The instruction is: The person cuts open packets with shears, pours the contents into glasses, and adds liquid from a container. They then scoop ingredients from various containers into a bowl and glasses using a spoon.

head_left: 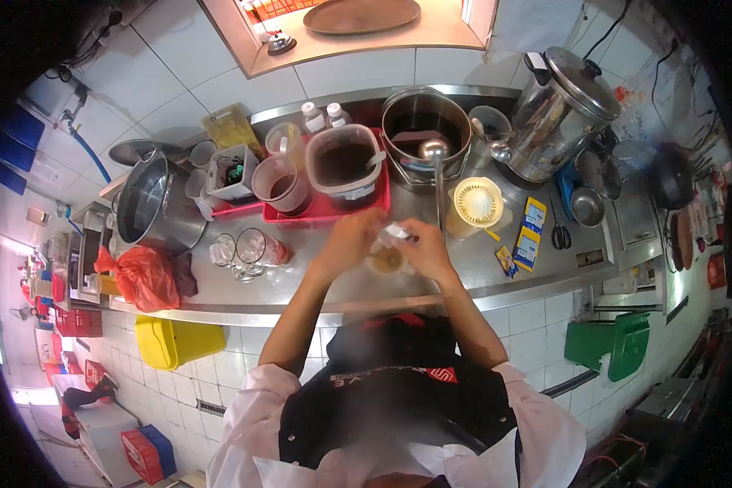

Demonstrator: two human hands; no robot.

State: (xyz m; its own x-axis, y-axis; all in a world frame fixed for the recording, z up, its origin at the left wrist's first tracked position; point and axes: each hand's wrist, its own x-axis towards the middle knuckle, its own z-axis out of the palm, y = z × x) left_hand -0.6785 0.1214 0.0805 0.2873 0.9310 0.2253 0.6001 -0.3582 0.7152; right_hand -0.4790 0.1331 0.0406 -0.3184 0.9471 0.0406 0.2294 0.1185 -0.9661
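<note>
My left hand (356, 242) and my right hand (427, 252) are close together over the steel counter, fingers pinched. Between the fingertips is a small white packet (397, 231); its exact kind is too small to make out. Directly beneath my hands stands a clear cup (387, 260) with amber liquid in it, partly hidden by my fingers. To the right of my right hand is a yellow citrus juicer (478, 205). Left of my left hand stand several clear glasses (256, 246). Behind my hands, a plastic tub of dark liquid (342, 161) sits on a red tray (289, 215).
A steel pot of dark liquid (425, 110) has a ladle (437, 163) leaning over its front rim. At the right are yellow packets (529, 236), scissors (561, 236) and a large metal urn (557, 114). Another big pot (159, 203) and an orange plastic bag (145, 278) stand left.
</note>
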